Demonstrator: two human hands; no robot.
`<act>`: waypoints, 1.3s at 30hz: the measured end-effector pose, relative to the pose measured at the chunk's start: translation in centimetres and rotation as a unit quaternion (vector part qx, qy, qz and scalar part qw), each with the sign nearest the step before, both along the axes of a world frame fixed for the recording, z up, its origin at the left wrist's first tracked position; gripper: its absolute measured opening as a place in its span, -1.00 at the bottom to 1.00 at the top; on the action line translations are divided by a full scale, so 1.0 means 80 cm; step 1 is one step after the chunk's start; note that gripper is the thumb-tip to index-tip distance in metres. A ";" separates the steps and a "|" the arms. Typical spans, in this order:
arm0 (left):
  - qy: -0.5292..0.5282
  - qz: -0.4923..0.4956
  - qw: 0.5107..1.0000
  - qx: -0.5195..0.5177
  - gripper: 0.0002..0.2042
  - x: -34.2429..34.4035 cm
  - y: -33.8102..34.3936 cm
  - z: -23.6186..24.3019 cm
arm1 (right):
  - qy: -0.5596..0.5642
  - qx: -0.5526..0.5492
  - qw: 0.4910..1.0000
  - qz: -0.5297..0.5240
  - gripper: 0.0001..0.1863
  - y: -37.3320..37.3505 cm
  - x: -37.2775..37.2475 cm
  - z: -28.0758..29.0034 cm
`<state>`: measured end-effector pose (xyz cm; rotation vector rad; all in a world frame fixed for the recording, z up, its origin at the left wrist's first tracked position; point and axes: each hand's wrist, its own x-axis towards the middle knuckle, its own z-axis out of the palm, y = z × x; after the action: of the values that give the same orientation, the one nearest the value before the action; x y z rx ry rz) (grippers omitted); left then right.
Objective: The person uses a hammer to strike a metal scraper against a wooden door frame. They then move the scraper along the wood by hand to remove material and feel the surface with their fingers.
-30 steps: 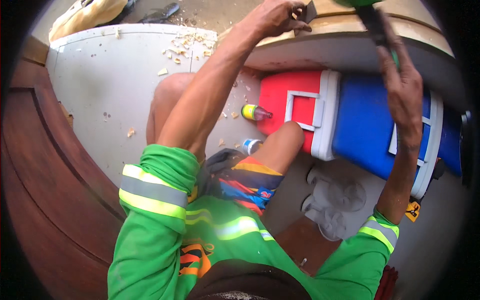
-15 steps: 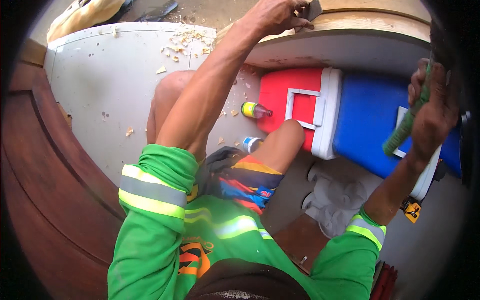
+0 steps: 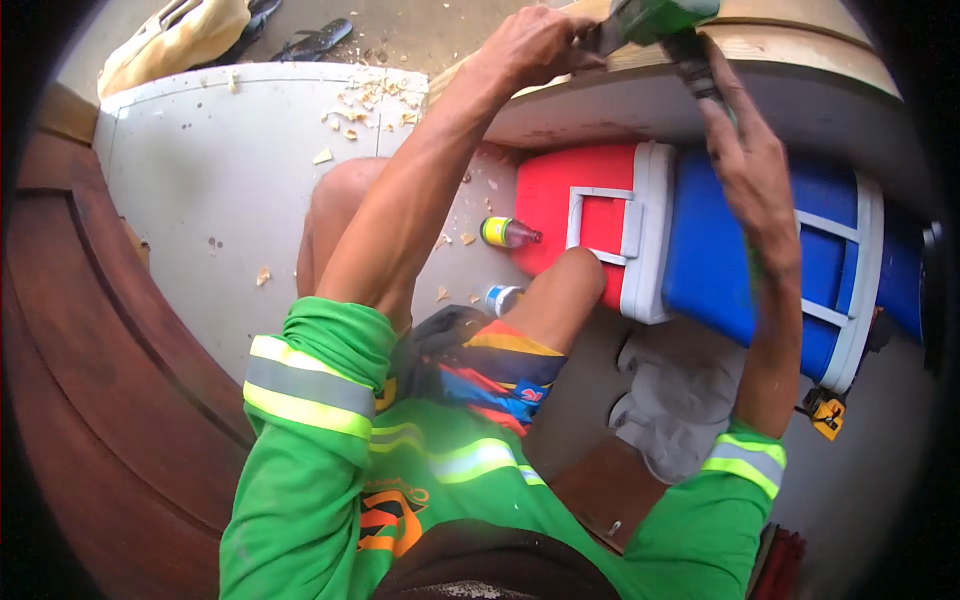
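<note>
At the edge of pale timber [image 3: 790, 52], pinching a grey tool [image 3: 598, 40] in the left hand [image 3: 540, 45], gripping a green-headed hammer [image 3: 678, 18] close against it in the right hand [image 3: 748, 150]; apparently striking, calling for steady aim.

Looks steeply down from the person's head, close above the green shirt [image 3: 490, 498], and faces out past the right knee [image 3: 578, 268] toward left hand [image 3: 535, 45] and right hand [image 3: 750, 165] near the upper edge. Covers a wide fisheye circle, bending straight edges toward the rim.
</note>
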<state>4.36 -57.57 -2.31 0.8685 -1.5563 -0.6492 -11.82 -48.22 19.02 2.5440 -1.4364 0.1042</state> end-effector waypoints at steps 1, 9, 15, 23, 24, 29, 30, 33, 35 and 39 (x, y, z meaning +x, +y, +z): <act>0.017 0.031 0.999 -0.007 -0.66 0.003 0.002 -0.004 | 0.065 -0.023 0.997 -0.022 -0.56 0.001 0.011 -0.008; -0.005 0.025 0.999 0.024 -0.63 0.011 0.013 0.012 | -0.200 0.030 0.979 -0.032 -0.50 0.022 0.010 -0.007; -0.008 0.037 0.999 0.011 -0.60 0.011 0.012 -0.005 | -0.271 0.133 0.944 -0.130 -0.47 0.052 0.050 -0.020; 0.105 -0.065 0.991 0.045 -0.51 0.021 0.024 0.004 | -0.244 0.118 0.960 -0.063 -0.47 0.081 0.059 0.010; 0.074 -0.075 0.992 0.062 -0.51 0.015 0.023 0.002 | -0.237 0.093 0.965 -0.059 -0.48 0.084 0.057 0.009; 0.140 -0.075 0.987 -0.016 -0.63 0.003 0.018 -0.010 | -0.232 0.053 0.971 -0.006 -0.48 0.084 0.044 0.005; 0.128 -0.066 0.990 -0.003 -0.64 0.004 0.018 -0.008 | -0.236 0.070 0.969 -0.033 -0.48 0.083 0.040 0.006; 0.100 -0.075 0.992 0.013 -0.65 0.004 0.018 -0.002 | -0.116 0.025 0.993 0.002 -0.47 0.058 0.030 -0.013; 0.079 -0.083 0.993 0.019 -0.64 0.003 0.010 -0.010 | -0.031 0.070 0.997 0.000 -0.46 0.051 0.044 -0.021; 0.050 -0.002 0.999 -0.013 -0.54 0.001 0.007 -0.027 | -0.140 0.058 0.988 -0.032 -0.45 0.066 0.051 -0.005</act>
<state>4.42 -57.00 -4.45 0.8019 -1.4745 -0.6639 -7.77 -42.97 18.64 2.6552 -1.6682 0.3930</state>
